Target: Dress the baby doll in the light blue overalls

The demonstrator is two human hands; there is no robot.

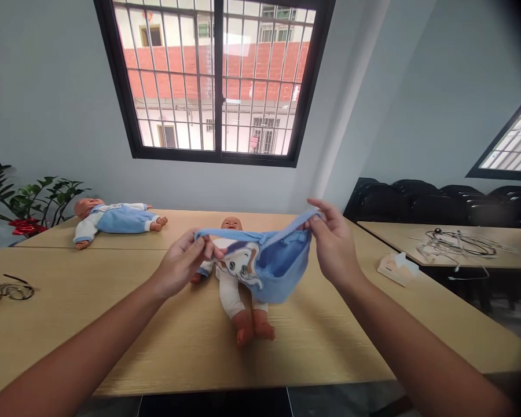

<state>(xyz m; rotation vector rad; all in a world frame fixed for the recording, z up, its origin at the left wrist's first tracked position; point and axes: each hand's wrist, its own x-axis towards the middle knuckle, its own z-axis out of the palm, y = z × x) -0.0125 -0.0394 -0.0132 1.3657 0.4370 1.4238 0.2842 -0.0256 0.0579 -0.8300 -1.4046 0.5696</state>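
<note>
Stretched between both hands is a light blue piece of doll clothing with an animal face on its front. My left hand pinches its left end, while my right hand grips the strap-like upper right edge. Behind and below the cloth, a baby doll in white clothes lies on its back, feet toward me. The cloth hides most of its torso; its head top, one hand and both feet show.
A second doll in blue and white lies at the far left, near a plant. Glasses rest at the left. A tissue box stands at the right. Tangled cables lie on another table, before black chairs.
</note>
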